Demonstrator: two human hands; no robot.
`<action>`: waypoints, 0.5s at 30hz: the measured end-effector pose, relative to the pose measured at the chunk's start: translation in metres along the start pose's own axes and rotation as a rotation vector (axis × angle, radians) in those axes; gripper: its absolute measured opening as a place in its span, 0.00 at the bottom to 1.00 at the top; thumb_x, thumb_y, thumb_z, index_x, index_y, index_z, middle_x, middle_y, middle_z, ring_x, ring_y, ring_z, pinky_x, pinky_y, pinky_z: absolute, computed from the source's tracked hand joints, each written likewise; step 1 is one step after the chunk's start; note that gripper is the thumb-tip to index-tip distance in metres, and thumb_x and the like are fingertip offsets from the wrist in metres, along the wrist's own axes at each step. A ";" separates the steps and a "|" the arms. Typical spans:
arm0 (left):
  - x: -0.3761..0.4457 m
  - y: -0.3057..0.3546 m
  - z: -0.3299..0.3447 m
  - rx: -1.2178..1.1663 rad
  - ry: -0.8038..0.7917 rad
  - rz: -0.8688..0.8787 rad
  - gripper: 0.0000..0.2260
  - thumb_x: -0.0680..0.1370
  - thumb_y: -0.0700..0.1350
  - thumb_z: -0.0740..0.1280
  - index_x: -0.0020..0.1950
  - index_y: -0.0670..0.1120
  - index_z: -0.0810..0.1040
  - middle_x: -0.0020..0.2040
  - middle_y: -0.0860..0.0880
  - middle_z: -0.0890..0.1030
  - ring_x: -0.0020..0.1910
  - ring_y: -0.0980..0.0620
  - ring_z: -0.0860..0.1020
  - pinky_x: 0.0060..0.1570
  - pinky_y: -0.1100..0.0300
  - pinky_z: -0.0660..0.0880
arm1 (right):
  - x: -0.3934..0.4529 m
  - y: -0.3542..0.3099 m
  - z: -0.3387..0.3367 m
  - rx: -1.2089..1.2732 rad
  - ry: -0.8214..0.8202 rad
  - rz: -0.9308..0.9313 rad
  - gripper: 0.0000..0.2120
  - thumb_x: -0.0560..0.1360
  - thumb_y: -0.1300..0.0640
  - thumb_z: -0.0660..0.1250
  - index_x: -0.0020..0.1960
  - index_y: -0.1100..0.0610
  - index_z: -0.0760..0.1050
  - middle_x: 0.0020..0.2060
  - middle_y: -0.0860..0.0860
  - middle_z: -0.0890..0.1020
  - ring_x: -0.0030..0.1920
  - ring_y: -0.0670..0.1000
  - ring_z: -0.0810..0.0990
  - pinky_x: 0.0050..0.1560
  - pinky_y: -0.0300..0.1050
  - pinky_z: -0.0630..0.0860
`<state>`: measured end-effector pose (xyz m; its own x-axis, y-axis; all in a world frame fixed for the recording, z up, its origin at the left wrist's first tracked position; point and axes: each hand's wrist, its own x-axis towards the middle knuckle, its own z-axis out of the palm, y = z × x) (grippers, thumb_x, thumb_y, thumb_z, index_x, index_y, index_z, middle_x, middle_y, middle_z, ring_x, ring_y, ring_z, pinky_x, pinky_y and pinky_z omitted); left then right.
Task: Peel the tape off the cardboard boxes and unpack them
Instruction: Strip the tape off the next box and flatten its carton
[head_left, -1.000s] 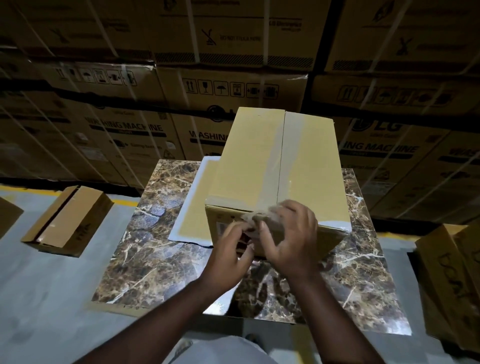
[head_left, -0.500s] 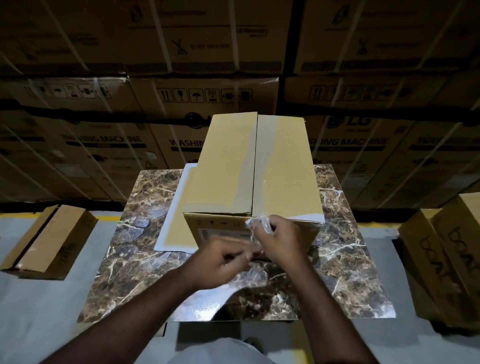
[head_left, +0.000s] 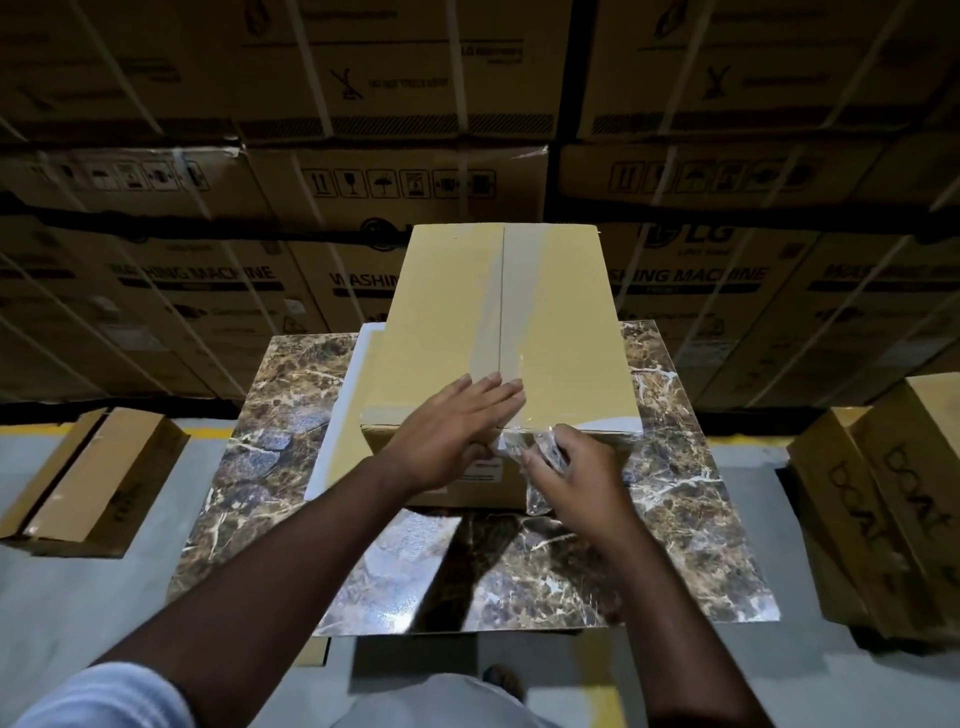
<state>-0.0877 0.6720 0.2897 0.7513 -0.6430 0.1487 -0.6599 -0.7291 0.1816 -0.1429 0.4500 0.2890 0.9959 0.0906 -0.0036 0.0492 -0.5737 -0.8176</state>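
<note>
A tan cardboard box (head_left: 447, 312) stands on a marble-patterned table (head_left: 691, 509). Clear tape (head_left: 511, 306) runs along the seam of its top flaps. My left hand (head_left: 452, 434) lies flat with straight fingers on the near end of the box top, over the seam. My right hand (head_left: 576, 473) pinches a crumpled, peeled end of the clear tape at the box's near top edge, in front of the front face. A white label on the front face is partly hidden by my hands.
A flat yellow-and-white sheet (head_left: 353, 395) lies under the box on its left. One cardboard box (head_left: 88, 483) sits on the floor at left, and printed boxes (head_left: 883, 499) at right. Stacked washing-machine cartons (head_left: 208, 270) form a wall behind the table.
My left hand has let go at the front face and moved up to press flat on the box top. My right hand still holds the peeled tape end, now lower right of the seam.
</note>
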 end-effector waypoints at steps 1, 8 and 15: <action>-0.002 -0.002 0.003 0.025 0.006 0.004 0.43 0.75 0.43 0.76 0.84 0.52 0.55 0.84 0.55 0.54 0.83 0.53 0.50 0.81 0.46 0.54 | 0.000 0.002 -0.006 -0.036 -0.012 -0.036 0.12 0.79 0.51 0.72 0.41 0.53 0.72 0.37 0.50 0.79 0.37 0.53 0.78 0.36 0.49 0.75; -0.001 -0.003 0.003 0.048 0.036 0.010 0.40 0.77 0.49 0.74 0.84 0.52 0.55 0.84 0.55 0.55 0.83 0.54 0.50 0.81 0.47 0.54 | -0.003 0.018 -0.027 0.040 -0.032 -0.019 0.09 0.79 0.50 0.72 0.45 0.52 0.75 0.40 0.49 0.81 0.41 0.52 0.81 0.40 0.54 0.79; 0.002 0.008 0.007 0.041 0.076 -0.061 0.36 0.78 0.50 0.73 0.83 0.52 0.61 0.83 0.55 0.59 0.82 0.53 0.55 0.80 0.49 0.55 | -0.014 0.015 -0.012 0.261 -0.029 0.103 0.08 0.81 0.49 0.70 0.56 0.50 0.75 0.50 0.48 0.83 0.50 0.48 0.84 0.46 0.51 0.83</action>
<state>-0.0912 0.6631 0.2850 0.7875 -0.5785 0.2125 -0.6115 -0.7763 0.1529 -0.1549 0.4305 0.2841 0.9919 0.0680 -0.1074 -0.0769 -0.3523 -0.9327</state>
